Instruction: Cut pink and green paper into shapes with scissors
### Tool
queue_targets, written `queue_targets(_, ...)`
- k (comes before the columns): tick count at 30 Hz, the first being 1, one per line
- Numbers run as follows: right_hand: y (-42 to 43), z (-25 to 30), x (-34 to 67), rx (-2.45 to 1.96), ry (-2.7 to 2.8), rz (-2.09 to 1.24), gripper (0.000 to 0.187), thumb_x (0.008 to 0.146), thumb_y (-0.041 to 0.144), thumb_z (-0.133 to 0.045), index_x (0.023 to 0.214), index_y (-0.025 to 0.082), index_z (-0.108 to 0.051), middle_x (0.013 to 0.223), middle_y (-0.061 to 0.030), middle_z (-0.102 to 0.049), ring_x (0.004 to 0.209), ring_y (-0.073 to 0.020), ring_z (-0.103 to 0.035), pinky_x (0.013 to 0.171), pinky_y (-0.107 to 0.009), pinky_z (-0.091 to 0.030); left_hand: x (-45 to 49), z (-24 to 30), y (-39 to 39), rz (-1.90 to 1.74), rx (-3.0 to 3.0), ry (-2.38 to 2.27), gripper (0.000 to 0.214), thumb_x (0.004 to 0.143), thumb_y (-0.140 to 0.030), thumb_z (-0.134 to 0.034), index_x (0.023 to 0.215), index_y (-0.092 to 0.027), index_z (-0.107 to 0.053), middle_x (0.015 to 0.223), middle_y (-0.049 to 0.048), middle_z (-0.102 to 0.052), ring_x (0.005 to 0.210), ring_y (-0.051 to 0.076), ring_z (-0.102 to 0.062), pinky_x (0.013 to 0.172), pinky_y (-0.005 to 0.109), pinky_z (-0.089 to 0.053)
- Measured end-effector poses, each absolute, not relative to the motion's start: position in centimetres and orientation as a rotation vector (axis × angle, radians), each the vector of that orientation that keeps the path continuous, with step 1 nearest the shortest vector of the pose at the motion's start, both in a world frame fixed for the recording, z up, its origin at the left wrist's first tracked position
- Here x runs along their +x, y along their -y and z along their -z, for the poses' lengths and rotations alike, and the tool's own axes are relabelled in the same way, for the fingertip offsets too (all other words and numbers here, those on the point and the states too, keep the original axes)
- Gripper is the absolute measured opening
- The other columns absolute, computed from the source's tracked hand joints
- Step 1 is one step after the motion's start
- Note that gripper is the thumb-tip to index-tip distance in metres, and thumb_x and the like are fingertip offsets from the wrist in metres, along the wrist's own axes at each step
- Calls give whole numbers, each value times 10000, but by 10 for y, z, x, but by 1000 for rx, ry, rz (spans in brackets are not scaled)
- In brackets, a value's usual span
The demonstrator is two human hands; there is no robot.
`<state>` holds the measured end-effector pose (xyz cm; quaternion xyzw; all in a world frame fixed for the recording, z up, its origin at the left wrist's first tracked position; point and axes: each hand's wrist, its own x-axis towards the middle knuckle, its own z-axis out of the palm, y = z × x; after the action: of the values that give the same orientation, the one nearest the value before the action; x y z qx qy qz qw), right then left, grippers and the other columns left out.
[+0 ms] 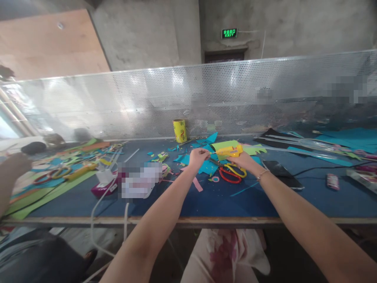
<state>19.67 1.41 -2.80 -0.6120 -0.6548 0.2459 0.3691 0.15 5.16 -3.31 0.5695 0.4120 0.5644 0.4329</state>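
Concrete wall (147, 35) and perforated metal screen (147, 102) at back; blue worktop (176, 206) strewn with paper scraps (208, 169). Yellow glue gun (226, 151) over scraps, gripped in right hand (240, 160), fingers closed round handle, nozzle toward left hand (198, 158). Left fingertips pinched near nozzle; cannot tell what, if anything, between them. Red-and-yellow scissors (232, 181) just below. Yellow can (179, 131) near screen.

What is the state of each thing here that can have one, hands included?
Left hand: pinched, contents unclear
Right hand: closed on the glue gun
Glue gun: held, nozzle towards left hand
Red-and-yellow scissors: lying down, blades partly hidden
Yellow container: upright
Exit sign: lit
White adapter: plugged into purple power strip
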Motion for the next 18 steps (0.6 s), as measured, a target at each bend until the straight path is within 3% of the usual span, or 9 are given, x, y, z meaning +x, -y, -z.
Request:
queue_targets(7, -13, 25, 196, -1616, 1668, -599, 237, 651, 393, -581, 592, 164, -563, 477, -2, -519, 387, -86, -426, 397, -228, -336, 2, 32, -48, -1396, 1383, -998, 92, 571, -193, -658, 602, -127, -602, 539, 24, -608, 548, 127, -590, 627, 294, -505)
queue_targets(13, -18, 24, 208, -1566, 1557, -572, 185, 661, 347, -570, 658, 163, -559, 439, 16, -482, 397, -93, -437, 395, -215, -335, 0, 30, -47, -1405, 1365, -968, 111, 558, -217, -669, 613, -136, -618, 568, 17, -609, 562, 114, -574, 600, 261, -483)
queue_targets(18, -32, 20, 251, -1515, 1212, -583, 213, 628, 269, -588, 801, 146, -570, 543, -6, -548, 410, -95, -479, 391, -212, -360, -4, 29, -49, -1412, 1379, -1012, 143, 533, -240, -680, 618, -135, -631, 537, 0, -585, 534, 94, -535, 557, 233, -457)
